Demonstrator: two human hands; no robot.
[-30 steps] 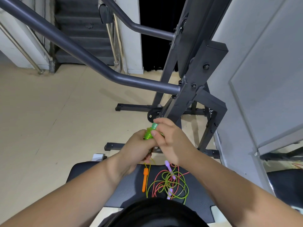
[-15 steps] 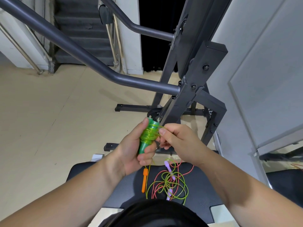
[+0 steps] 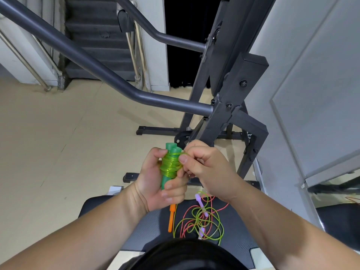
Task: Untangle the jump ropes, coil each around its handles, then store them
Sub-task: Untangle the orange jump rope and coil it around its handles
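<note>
— Left of centre in the frame, your left hand point(image 3: 155, 184) grips the green handles point(image 3: 165, 180) upright, with the fingers curled round the lower end and the thumb up by the coil. Is that grip right?
— I judge so. Press both handles together so that no turn can slip between them.
— And the green rope point(image 3: 170, 164)?
— It sits wound round the middle of the handles. Just to the right, your right hand point(image 3: 206, 172) pinches the strand between thumb and forefinger, right against the coil. Lay each new turn snug beside the last, not stacked on it.
— What about the slack?
— At lower centre, loose green loops lie on the bench pad point(image 3: 136, 227), crossed with the red rope point(image 3: 222, 207), near the orange handle point(image 3: 171, 218) and a purple handle point(image 3: 200, 203). Draw slowly, or the slack will probably drag those up with it.
</note>
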